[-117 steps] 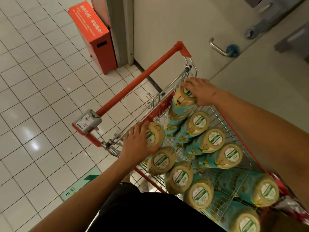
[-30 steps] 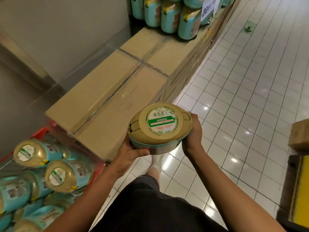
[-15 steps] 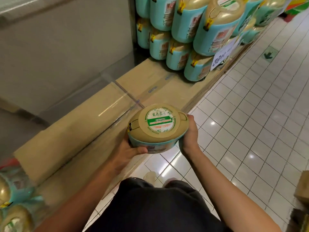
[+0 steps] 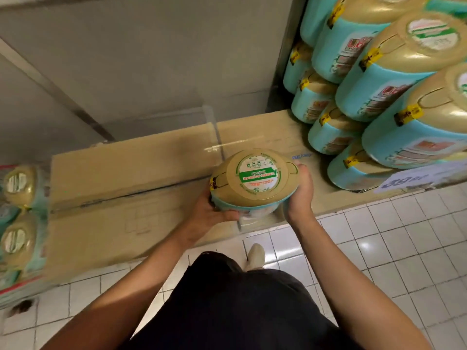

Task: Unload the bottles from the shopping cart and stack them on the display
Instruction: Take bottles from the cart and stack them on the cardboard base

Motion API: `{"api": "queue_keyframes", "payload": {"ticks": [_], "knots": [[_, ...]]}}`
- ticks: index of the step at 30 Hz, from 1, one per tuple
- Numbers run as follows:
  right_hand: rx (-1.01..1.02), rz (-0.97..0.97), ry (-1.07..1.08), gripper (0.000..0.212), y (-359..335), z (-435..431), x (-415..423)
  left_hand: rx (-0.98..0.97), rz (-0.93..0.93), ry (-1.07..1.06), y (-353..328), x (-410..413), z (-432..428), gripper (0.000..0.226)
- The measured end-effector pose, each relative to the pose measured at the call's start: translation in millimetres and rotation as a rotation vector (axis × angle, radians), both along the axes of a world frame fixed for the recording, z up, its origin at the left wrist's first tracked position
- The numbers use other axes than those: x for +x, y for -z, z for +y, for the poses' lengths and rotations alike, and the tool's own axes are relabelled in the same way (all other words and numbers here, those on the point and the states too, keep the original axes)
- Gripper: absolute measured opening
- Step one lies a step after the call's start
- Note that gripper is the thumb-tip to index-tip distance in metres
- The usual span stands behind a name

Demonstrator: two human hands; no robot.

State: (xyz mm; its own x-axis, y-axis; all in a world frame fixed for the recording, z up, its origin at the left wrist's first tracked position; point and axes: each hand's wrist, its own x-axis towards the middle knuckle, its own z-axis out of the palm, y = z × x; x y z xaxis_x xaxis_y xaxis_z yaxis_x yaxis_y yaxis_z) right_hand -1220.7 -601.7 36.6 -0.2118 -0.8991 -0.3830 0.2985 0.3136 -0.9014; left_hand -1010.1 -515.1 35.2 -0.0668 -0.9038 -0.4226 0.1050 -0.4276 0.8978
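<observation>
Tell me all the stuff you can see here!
held bottle: one, gold top, teal body, in the middle over the boxes
stacked bottles: at least eight, teal with gold tops, piled on the right
cart bottles: at least two, gold and teal, far left, blurred
shopping cart: one, red rim, lower left edge, blurred
cardboard boxes: at least two, brown, in a row along the wall
price sign: one, pale, in front of the pile, too blurred to read
wall: grey, behind the boxes
floor: white tiles, below
shoe: one, white, on the floor
clothes: dark, bottom middle
left hand: grips the held bottle's left side
right hand: grips its right side
</observation>
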Motion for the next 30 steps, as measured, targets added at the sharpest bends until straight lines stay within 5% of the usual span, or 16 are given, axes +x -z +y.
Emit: {"api": "queue_keyframes", "payload": {"ticks": [9, 16, 22, 30], "knots": [[0.026, -0.028, -0.173, 0.022, 33.1, -42.7, -21.1, 0.015, -0.061, -0.212, 20.2, -34.7, -7.3, 0.102], [0.000, 0.083, -0.169, 0.037, 43.6, -49.3, -30.4, 0.028, -0.099, -0.194, 39.4, -38.6, -21.0, 0.102], [-0.271, 0.221, -0.174, 0.042, 49.1, -9.3, -31.2, 0.017, -0.100, -0.143, 52.1, -30.0, -51.3, 0.093], [-0.171, 0.103, -0.188, 0.063, 69.1, -56.8, -13.8, -0.026, -0.078, -0.124, 61.6, -10.8, -114.5, 0.090]]}}
